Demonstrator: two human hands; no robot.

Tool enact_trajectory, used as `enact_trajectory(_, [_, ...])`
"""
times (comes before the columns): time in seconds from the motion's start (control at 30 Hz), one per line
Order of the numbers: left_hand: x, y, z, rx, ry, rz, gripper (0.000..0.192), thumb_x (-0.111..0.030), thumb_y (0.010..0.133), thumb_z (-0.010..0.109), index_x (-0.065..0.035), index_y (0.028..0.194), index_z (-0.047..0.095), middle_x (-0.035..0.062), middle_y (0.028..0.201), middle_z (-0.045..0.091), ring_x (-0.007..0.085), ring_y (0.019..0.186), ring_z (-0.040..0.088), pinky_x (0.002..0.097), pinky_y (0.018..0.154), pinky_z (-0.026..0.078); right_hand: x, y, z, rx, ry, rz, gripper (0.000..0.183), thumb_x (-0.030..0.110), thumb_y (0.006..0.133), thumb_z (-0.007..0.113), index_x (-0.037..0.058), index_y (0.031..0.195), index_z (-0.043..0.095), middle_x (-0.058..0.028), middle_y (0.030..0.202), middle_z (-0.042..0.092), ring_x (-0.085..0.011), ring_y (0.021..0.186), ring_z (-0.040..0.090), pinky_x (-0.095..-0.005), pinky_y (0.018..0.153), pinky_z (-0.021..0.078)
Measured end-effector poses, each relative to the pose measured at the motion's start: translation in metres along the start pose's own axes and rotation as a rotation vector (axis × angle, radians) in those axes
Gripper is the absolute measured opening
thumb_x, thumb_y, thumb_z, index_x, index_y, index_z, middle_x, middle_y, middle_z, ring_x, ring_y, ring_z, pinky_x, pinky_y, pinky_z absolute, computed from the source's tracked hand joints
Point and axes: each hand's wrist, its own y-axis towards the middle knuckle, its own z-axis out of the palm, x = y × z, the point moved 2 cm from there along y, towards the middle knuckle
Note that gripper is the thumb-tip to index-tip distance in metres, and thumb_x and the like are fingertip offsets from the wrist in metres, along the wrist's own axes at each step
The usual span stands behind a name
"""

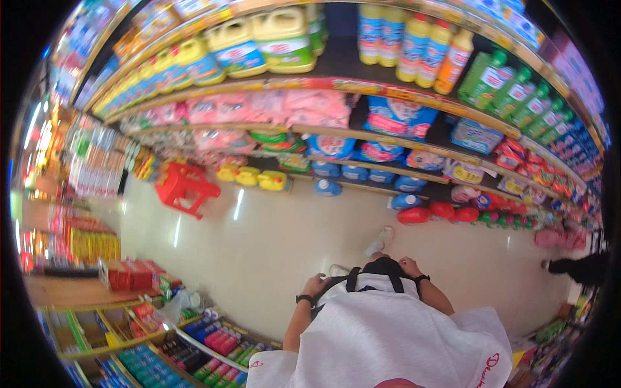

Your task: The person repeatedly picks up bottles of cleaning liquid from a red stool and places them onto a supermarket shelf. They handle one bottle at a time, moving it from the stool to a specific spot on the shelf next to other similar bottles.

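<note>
My left hand (pixel 315 284) hangs beside my black shorts, a black band on its wrist. Its fingers are loosely bent and nothing shows in them. On the other side, my right hand (pixel 410 267) is held near my thigh, also with a black wristband (pixel 422 279). Its fingers curl inward, so the palm is hidden. A white T-shirt (pixel 383 334) fills the lower middle, and two black straps (pixel 352 280) hang at its hem. One white shoe (pixel 386 235) is stepped forward on the pale tiled floor (pixel 271 233).
Shelves ahead carry yellow jugs (pixel 284 41), green bottles (pixel 485 80) and pink packs (pixel 315 106). Blue bottles (pixel 327 187) and red containers (pixel 413 216) line the floor. A red plastic stool (pixel 187 186) stands left. Behind it is a display rack (pixel 184 334). Another person's dark-clothed leg (pixel 577 268) appears right.
</note>
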Motion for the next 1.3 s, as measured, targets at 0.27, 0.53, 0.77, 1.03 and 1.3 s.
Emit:
enact_trajectory(0.27, [0.117, -0.079, 0.027, -0.134, -0.265, -0.246, 0.067, -0.056, 0.083, 0.064, -0.0018, 0.121, 0.060, 0.0222, 0.107, 0.068, 0.0321, 0.100, 0.067, 0.0388, 0.088, 0.052, 0.065, 0.029, 0.044, -0.089, -0.029, -0.199, 0.035, 0.035, 0.088, 0.061, 0.0014, 0.093, 0.068, -0.0192, 0.089, 0.069, -0.0325, 0.088, 0.067, -0.0407, 0.079, 0.0520])
enact_trajectory(0.53, [0.152, -0.104, 0.069, -0.167, -0.449, -0.294, 0.065, -0.057, 0.081, 0.065, -0.0050, 0.120, 0.062, 0.0199, 0.104, 0.069, 0.0324, 0.100, 0.066, 0.0403, 0.089, 0.051, 0.154, 0.043, 0.089, 0.209, -0.130, -0.358, 0.036, 0.034, 0.089, 0.063, 0.0024, 0.106, 0.065, -0.0161, 0.090, 0.070, -0.0267, 0.088, 0.068, -0.0370, 0.079, 0.0529])
enact_trajectory(0.77, [0.159, -0.117, 0.031, -0.288, -0.589, -0.354, 0.061, -0.050, 0.085, 0.066, -0.0021, 0.122, 0.060, 0.0231, 0.106, 0.068, 0.0312, 0.100, 0.066, 0.0389, 0.086, 0.052, 0.172, 0.061, 0.133, 0.408, -0.369, -0.249, 0.033, 0.034, 0.087, 0.061, 0.0052, 0.100, 0.070, -0.0144, 0.092, 0.071, -0.0265, 0.089, 0.068, -0.0369, 0.082, 0.0522])
enact_trajectory(1.03, [0.158, -0.099, -0.143, -0.413, -0.279, -0.159, 0.056, -0.048, 0.087, 0.063, -0.0031, 0.121, 0.058, 0.0185, 0.103, 0.068, 0.0307, 0.097, 0.066, 0.0407, 0.085, 0.051, 0.256, 0.123, 0.209, 0.509, -0.377, -0.355, 0.034, 0.034, 0.087, 0.064, 0.0049, 0.104, 0.069, -0.0153, 0.097, 0.070, -0.0262, 0.093, 0.067, -0.0368, 0.084, 0.0518])
enact_trajectory(1.3, [0.192, -0.045, -0.158, -0.370, -0.243, -0.202, 0.055, -0.049, 0.087, 0.060, -0.0050, 0.120, 0.058, 0.0213, 0.108, 0.065, 0.0381, 0.098, 0.063, 0.0453, 0.088, 0.050, 0.389, 0.171, 0.258, 0.548, -0.275, -0.463, 0.034, 0.031, 0.087, 0.066, 0.0014, 0.105, 0.066, -0.0167, 0.094, 0.070, -0.0253, 0.087, 0.068, -0.0360, 0.079, 0.0527])
